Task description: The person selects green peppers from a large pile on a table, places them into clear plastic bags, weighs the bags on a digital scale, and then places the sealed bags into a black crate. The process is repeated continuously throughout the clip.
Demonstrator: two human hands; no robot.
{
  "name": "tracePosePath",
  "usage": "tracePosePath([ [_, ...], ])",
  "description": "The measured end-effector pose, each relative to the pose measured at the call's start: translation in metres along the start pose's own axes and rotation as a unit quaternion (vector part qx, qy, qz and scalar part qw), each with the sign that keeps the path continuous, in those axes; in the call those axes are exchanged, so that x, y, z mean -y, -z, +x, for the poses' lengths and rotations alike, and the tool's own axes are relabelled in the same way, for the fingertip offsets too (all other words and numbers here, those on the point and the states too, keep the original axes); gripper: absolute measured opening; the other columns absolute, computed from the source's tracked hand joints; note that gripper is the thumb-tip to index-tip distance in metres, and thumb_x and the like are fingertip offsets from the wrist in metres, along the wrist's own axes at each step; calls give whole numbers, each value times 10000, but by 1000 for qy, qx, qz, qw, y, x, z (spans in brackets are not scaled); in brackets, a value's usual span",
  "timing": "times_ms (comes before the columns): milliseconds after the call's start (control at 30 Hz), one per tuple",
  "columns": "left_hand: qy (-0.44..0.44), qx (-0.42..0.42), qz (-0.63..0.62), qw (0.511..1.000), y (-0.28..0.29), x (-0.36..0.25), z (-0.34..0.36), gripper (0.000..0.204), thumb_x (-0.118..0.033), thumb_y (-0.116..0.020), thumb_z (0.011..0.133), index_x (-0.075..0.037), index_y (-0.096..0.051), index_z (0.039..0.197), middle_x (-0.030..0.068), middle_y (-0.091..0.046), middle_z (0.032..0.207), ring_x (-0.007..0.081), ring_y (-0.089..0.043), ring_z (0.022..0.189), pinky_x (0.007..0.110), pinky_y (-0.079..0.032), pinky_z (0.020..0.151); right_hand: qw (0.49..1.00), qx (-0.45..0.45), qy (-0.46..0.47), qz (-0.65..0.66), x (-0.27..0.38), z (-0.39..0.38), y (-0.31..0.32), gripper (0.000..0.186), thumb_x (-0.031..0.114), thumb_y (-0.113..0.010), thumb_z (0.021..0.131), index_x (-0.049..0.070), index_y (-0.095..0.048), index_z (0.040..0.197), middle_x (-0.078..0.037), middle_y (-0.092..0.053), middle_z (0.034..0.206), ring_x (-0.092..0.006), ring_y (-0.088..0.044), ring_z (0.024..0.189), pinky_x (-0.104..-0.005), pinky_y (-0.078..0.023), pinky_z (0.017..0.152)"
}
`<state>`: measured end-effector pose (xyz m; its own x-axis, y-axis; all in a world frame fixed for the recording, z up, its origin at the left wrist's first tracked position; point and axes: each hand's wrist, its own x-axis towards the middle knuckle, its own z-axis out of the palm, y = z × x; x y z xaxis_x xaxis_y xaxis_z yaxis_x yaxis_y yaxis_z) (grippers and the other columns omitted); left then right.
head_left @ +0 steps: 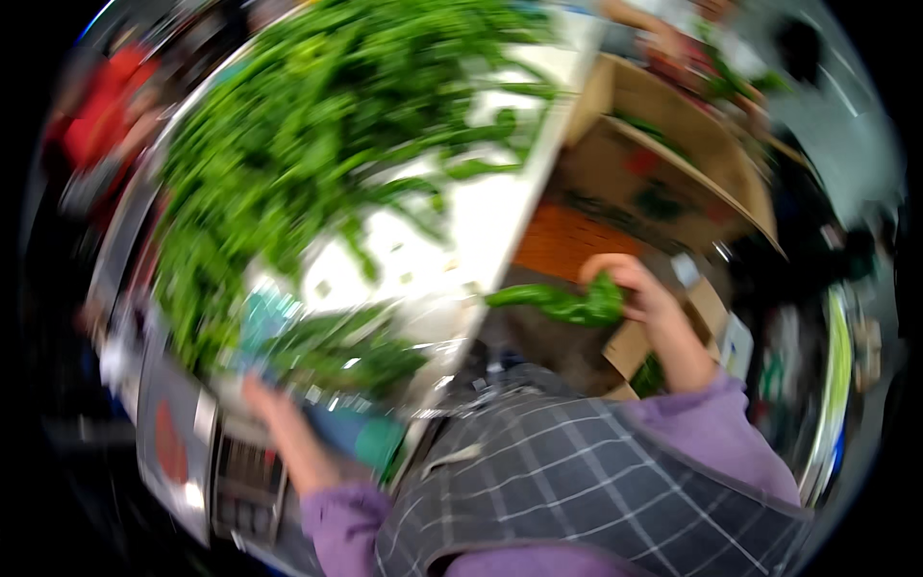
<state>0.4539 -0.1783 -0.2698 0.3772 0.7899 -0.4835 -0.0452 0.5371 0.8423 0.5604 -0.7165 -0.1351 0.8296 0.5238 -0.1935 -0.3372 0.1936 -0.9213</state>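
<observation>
A white table (pixel 486 216) of green peppers (pixel 327 115), with 1 in hand

The heap covers the table's far and left parts. To its right, a large cardboard carton (pixel 588 159) holds something green; a smaller carton (pixel 707 313), nearer, has green inside too. At the near left, a clear plastic bag (pixel 346 351) encloses green produce; the left hand (pixel 261 396) is at its left end, too blurred to tell whether gripping. Right of the table, the right hand (pixel 635 288) grips 1 long pepper (pixel 553 301) by its broader, curled end. It should be light, smooth-skinned and snappable; that broad end seems the sounder hold.
</observation>
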Motion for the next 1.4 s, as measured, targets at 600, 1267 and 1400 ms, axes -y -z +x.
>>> tracePosePath([
  [600, -478, 115, 253, 833, -86, -12, -216, 448, -44, -475, 870, -13, -349, 1299, 120, -445, 1249, 238, -465, 1096, 343, -374, 922, 521, -690, -202, -460, -179, -218, 205, 329, 227, -608, 766, 32, -582, 1030, -144, -605, 911, -294, -590, 775, -384, -483, 704],
  [1267, -408, 119, 605, 673, -79, 20, -280, 661, 28, -532, 578, -17, -424, 1229, 213, -423, 1212, 395, -393, 1114, 450, -310, 944, 800, -21, 258, -541, -21, 199, -4, 220, 112, -563, 786, 61, -573, 999, -106, -564, 998, -300, -547, 917, -359, -454, 770],
  [1400, -352, 23, 596, 721, -83, 22, -299, 617, 33, -507, 597, -7, -440, 1209, 212, -422, 1212, 395, -398, 1107, 443, -313, 939, 808, -40, 225, -543, -17, 262, 7, 124, 127, -567, 777, 59, -616, 868, -103, -605, 853, -288, -587, 788, -360, -468, 691],
])
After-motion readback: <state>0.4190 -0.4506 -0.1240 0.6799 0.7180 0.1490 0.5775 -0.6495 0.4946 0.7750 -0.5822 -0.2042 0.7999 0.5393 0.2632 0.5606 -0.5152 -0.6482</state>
